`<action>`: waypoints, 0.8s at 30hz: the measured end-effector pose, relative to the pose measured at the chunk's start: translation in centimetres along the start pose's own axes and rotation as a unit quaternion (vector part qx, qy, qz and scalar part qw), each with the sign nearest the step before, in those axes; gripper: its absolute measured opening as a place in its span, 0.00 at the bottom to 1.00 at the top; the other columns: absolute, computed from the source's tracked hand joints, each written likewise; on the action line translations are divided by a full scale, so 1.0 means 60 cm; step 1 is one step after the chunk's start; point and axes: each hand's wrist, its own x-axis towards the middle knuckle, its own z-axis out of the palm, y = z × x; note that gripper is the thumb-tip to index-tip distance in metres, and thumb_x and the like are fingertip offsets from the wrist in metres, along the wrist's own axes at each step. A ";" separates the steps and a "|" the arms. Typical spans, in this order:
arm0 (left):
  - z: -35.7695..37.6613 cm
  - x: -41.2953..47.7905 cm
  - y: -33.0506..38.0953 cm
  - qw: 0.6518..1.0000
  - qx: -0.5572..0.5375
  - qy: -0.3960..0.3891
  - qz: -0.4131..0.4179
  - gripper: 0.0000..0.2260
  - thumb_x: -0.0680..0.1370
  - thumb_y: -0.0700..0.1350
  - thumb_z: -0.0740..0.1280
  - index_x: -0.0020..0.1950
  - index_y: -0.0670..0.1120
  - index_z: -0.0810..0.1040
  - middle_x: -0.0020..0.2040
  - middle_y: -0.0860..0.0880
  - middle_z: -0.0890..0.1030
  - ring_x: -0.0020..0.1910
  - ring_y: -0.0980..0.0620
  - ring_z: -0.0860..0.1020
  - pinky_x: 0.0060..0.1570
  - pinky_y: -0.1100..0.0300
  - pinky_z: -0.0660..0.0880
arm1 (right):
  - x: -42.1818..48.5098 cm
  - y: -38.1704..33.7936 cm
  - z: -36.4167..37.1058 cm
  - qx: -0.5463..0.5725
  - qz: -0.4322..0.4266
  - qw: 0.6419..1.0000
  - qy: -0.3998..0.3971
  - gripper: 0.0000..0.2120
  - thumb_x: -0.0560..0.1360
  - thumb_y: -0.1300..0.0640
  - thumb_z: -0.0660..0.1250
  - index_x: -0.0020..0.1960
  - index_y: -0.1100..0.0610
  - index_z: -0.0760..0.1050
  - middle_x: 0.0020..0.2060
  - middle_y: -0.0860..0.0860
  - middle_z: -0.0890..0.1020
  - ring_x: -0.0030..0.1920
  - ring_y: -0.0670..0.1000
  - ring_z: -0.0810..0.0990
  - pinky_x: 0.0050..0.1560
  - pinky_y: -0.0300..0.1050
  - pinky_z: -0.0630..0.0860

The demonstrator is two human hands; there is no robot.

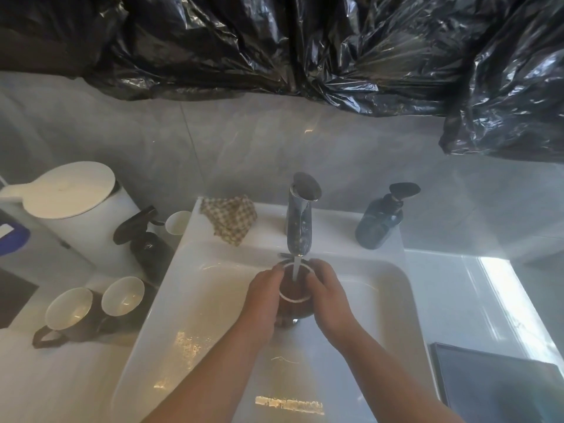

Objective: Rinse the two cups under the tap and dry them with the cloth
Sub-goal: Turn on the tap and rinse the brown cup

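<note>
Both hands clasp one dark cup under tap stream, over sink: L hand + R hand curled round its sides. Prob. ceramic: stiff, wet glaze slippery, chips if dropped; hold body w/ palms, not rim. Cloth on back ledge.

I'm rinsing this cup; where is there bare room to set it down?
Free: white counter right of the white basin, between blue soap bottle and dark flat panel. Crowded: left counter, with two dark white-lined mugs, a black spray bottle and a small white cup.
</note>
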 end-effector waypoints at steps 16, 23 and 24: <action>-0.001 0.035 -0.024 0.993 -0.052 0.105 -0.015 0.22 0.73 0.60 0.60 0.45 0.43 0.84 0.43 0.42 0.87 0.45 0.40 0.85 0.53 0.40 0.81 | 0.008 -0.021 0.020 0.212 0.258 0.938 0.099 0.21 0.83 0.46 0.55 0.49 0.58 0.80 0.44 0.58 0.85 0.47 0.60 0.83 0.47 0.51 0.77; 0.004 0.008 0.001 0.971 -0.175 -0.003 -0.165 0.22 0.79 0.62 0.63 0.55 0.44 0.81 0.50 0.38 0.86 0.50 0.38 0.83 0.63 0.39 0.73 | 0.010 -0.023 0.022 0.027 0.003 0.990 0.141 0.21 0.81 0.59 0.57 0.29 0.53 0.64 0.30 0.50 0.72 0.34 0.52 0.69 0.38 0.46 0.68; 0.003 0.009 0.000 0.971 -0.179 -0.012 -0.158 0.20 0.78 0.60 0.64 0.51 0.44 0.83 0.47 0.38 0.86 0.49 0.38 0.82 0.62 0.42 0.74 | 0.006 -0.022 0.022 0.024 -0.023 0.991 0.133 0.20 0.81 0.59 0.58 0.30 0.53 0.66 0.31 0.50 0.72 0.35 0.51 0.70 0.39 0.45 0.68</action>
